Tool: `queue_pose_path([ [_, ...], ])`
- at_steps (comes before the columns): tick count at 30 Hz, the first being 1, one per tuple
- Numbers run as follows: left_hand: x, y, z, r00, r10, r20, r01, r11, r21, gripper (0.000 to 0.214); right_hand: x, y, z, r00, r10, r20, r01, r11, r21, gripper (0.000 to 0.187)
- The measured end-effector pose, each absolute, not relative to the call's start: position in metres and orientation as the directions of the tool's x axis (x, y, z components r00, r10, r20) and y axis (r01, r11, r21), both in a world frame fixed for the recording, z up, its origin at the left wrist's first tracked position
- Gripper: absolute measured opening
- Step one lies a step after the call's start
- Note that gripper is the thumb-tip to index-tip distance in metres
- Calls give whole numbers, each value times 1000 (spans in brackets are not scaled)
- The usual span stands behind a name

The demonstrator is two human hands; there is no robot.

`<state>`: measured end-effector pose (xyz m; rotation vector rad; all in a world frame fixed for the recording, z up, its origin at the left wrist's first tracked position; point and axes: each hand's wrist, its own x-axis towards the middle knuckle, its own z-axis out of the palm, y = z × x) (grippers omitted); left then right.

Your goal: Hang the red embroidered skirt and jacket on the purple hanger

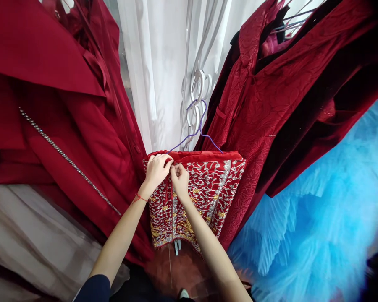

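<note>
A red skirt (201,180) with silver and gold embroidery hangs in front of me from a purple wire hanger (200,130). My left hand (157,170), with a thin red string around its wrist, is closed on the skirt's plain red waistband near its left end. Right beside it, my right hand (180,180) pinches the waistband's lower edge, fingertips nearly meeting those of the left. Thin red cords (166,191) dangle below the left fingers. The exact bit between the fingertips is hidden.
White rings (198,86) on a stand carry the hanger, before a white curtain (157,75). Dark red gowns (82,126) hang close on the left, patterned red dresses (255,109) on the right. Blue ruffled tulle (315,201) spreads at lower right, pale fabric (34,235) at lower left.
</note>
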<state>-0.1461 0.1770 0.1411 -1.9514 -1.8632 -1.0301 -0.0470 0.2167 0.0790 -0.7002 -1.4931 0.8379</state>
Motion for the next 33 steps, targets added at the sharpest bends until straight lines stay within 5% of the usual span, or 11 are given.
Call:
queue_pose_path([
  [20, -148, 180, 137, -81, 739, 669, 928, -188, 320, 15, -47, 218, 79, -123, 840, 529, -49, 527, -848, 29],
  [33, -151, 182, 136, -124, 689, 714, 906, -215, 365, 15, -47, 229, 7, -121, 934, 337, -23, 337, -941, 34],
])
